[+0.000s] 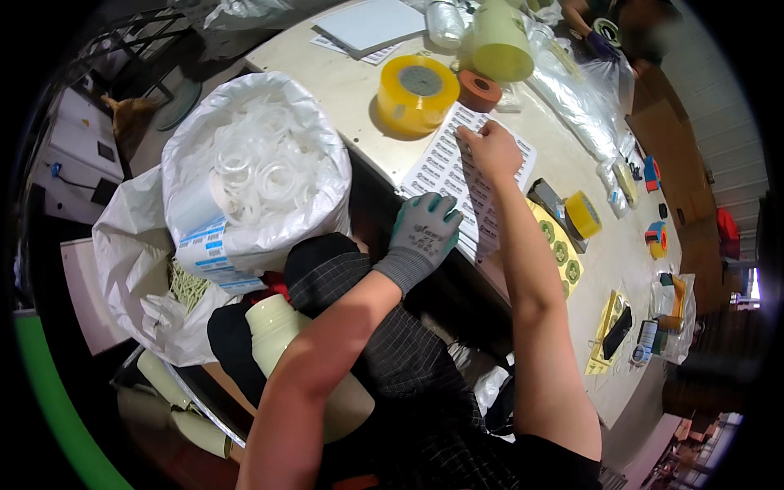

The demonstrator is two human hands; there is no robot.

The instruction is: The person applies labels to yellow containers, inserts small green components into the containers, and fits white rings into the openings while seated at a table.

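Observation:
A white sheet of printed labels (441, 167) lies on the table at its near edge. My left hand (420, 237), in a grey and teal knitted glove, rests with fingers stretched out flat over the sheet's lower left corner. Bare, my right hand (494, 153) is over the upper part of the sheet, its fingers curled and the thumb and forefinger tips close together on the labels. Whatever those tips pinch is too small to make out. Across my lap, partly behind my left forearm, lies a pale yellow-green plastic cylinder (273, 327).
A white bag of translucent rings (269, 175) stands left of the table. Beyond the sheet are a wide yellow tape roll (418, 94), a brown roll (479, 90) and a pale green cylinder (502, 49). A tape dispenser (572, 214) sits right; a co-worker's gloved hand (603, 45) shows far right.

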